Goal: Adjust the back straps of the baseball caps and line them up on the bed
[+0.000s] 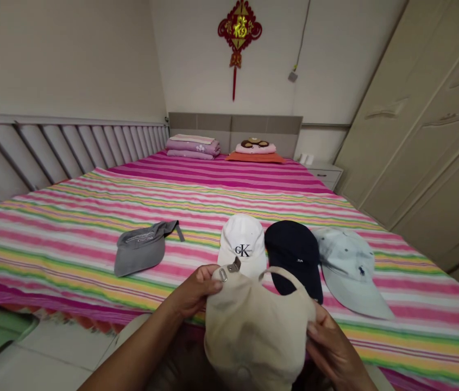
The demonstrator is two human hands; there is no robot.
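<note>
A beige baseball cap (256, 331) is held between my two hands in front of the bed, its crown towards me and its back strap opening at the top. My left hand (196, 290) pinches the edge beside the metal buckle. On the other side, my right hand (333, 342) grips the cap's right edge. Just beyond it on the bed lie a white cap (242, 239) with black letters, a dark navy cap (292, 252) and a pale blue cap (347, 266), side by side. A grey visor (142, 250) rests apart to the left.
The bed (196, 203) has a striped cover. Folded bedding (194, 147) and a pillow stack (256, 149) sit by the headboard (265, 127). A white railing (70, 144) runs along the left, a wardrobe (425, 141) stands right, and a green stool (3, 331) is at lower left.
</note>
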